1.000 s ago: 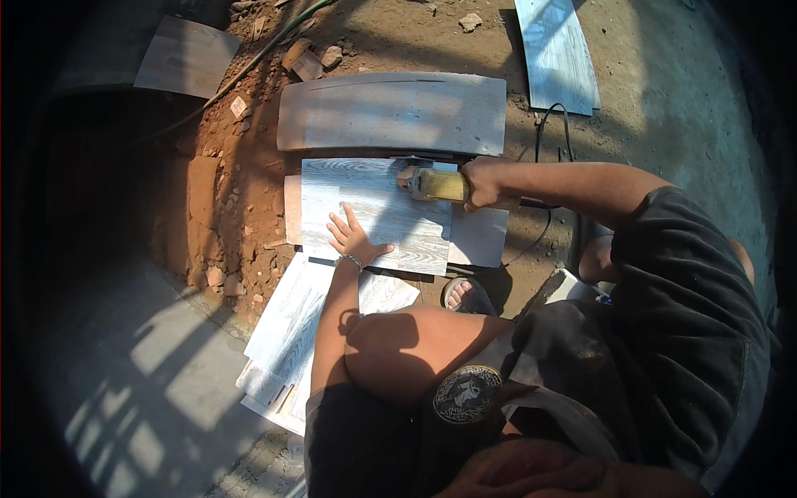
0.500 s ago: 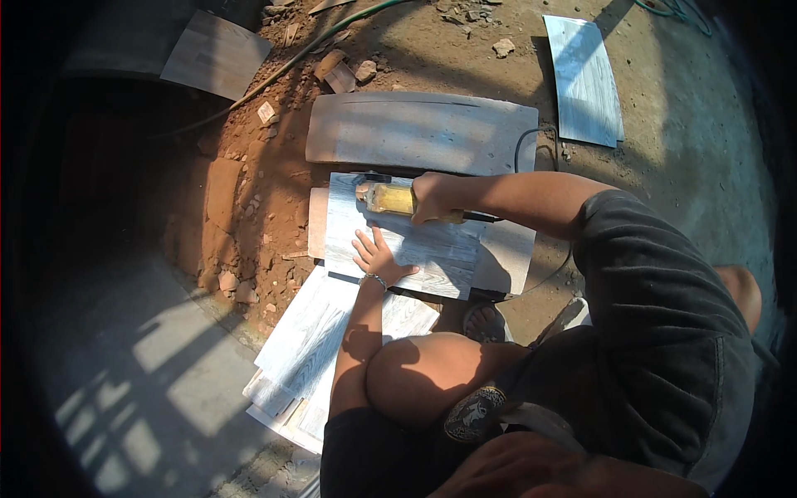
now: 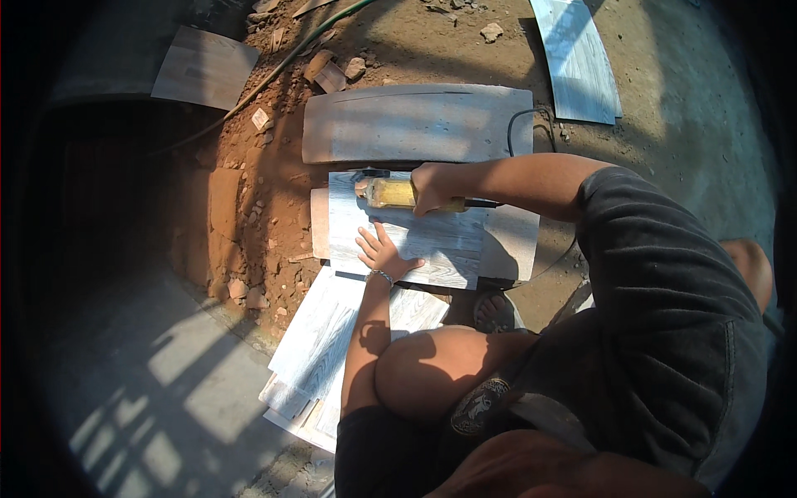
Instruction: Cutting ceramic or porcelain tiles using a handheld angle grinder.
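The tile (image 3: 415,241) looks smooth and matt, with a pale wood-grain finish. The grinder (image 3: 394,193) has a glossy yellow plastic body. The ground (image 3: 398,41) is rough, dusty earth.

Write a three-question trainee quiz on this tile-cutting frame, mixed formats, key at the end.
1. True or false: the left hand lies flat on the grey wood-grain tile.
2. What does the right hand grip?
A. a hammer
B. a yellow angle grinder
C. a trowel
3. Fill in: the stack of tiles lies beside the person's left ____.

Key
1. True; palm down, fingers spread.
2. B
3. Forearm
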Motion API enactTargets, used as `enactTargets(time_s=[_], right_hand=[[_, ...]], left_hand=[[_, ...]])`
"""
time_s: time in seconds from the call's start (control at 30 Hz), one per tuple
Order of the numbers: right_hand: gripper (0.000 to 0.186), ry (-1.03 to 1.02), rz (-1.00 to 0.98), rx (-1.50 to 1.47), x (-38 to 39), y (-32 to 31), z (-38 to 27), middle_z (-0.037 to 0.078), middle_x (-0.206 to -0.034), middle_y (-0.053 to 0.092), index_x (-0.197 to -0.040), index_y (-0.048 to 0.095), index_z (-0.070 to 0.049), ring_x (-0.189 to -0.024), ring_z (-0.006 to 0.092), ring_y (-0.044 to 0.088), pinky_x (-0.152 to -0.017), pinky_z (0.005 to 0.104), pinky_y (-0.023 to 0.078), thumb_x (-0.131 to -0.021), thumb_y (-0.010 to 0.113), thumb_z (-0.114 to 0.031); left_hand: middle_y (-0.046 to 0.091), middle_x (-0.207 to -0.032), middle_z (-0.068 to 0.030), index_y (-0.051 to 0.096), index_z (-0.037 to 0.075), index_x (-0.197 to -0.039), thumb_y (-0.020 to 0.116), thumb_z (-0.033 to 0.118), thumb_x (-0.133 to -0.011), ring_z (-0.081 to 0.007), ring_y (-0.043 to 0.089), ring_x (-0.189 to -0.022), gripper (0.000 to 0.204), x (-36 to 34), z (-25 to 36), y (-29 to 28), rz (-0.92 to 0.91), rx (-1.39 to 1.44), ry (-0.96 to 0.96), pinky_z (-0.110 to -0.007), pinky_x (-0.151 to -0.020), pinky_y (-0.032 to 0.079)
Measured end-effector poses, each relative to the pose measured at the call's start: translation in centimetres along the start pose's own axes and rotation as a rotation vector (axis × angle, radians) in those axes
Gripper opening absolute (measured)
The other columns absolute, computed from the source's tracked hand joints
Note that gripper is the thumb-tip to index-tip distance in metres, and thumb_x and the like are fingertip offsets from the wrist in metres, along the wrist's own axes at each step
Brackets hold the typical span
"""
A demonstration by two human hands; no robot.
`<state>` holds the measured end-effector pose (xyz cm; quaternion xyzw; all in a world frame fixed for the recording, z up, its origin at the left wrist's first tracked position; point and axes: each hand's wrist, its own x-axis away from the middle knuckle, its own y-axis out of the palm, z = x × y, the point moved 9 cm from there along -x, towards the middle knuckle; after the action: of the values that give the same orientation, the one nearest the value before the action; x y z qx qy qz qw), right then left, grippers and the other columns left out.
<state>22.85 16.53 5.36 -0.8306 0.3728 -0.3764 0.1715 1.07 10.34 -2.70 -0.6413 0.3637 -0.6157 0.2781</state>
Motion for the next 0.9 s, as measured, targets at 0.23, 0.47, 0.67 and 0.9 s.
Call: enactTargets(time_s=[0.23,0.47,0.67,0.9], right_hand=[[0.047,0.012,-0.007,-0.009,1.1,0.2,0.7,0.022,-0.089,0.074,-0.092,0.076,0.003,-0.081,0.0316,0.073,-0.076,0.0414,0.058,-0.069,0.077,-0.038],[0.046,-0.02,0.049,-0.029,2.4,0.0,1.5,0.022,-0.087,0.074,-0.089,0.077,0.002,-0.083,0.0331,0.073,-0.077,0.0426,0.058,-0.066,0.077,-0.037],[0.046,-0.02,0.035,-0.002,1.7,0.3,0.9,0.022,-0.087,0.074,-0.089,0.077,0.002,-0.083,0.0336,0.073,-0.077,0.0423,0.058,-0.067,0.077,-0.038],[0.048,-0.014,0.0,0.048,-0.8,0.3,-1.0,0.022,-0.088,0.074,-0.09,0.076,0.002,-0.084,0.0333,0.073,-0.078,0.0426,0.058,-0.068,0.078,-0.041]], left_hand=[[-0.017,-0.16,-0.0419,-0.019,0.008,-0.161,0.096,0.06,-0.054,-0.0598,-0.01,-0.15,0.165,0.2,0.3,-0.4,-0.002,0.029,0.011,-0.073,-0.116,0.006],[-0.014,-0.161,-0.0414,-0.023,0.011,-0.16,0.097,0.059,-0.054,-0.0593,-0.009,-0.151,0.167,0.6,0.5,-1.0,-0.006,0.062,0.003,-0.072,-0.117,0.007],[-0.016,-0.162,-0.0403,-0.022,0.01,-0.16,0.096,0.06,-0.056,-0.0581,-0.01,-0.151,0.165,0.5,0.6,-0.7,-0.033,0.048,-0.008,-0.071,-0.118,0.007],[-0.018,-0.162,-0.0387,-0.014,0.006,-0.161,0.095,0.061,-0.056,-0.0568,-0.013,-0.152,0.162,0.3,0.2,-0.2,-0.051,0.008,-0.021,-0.071,-0.118,0.005]])
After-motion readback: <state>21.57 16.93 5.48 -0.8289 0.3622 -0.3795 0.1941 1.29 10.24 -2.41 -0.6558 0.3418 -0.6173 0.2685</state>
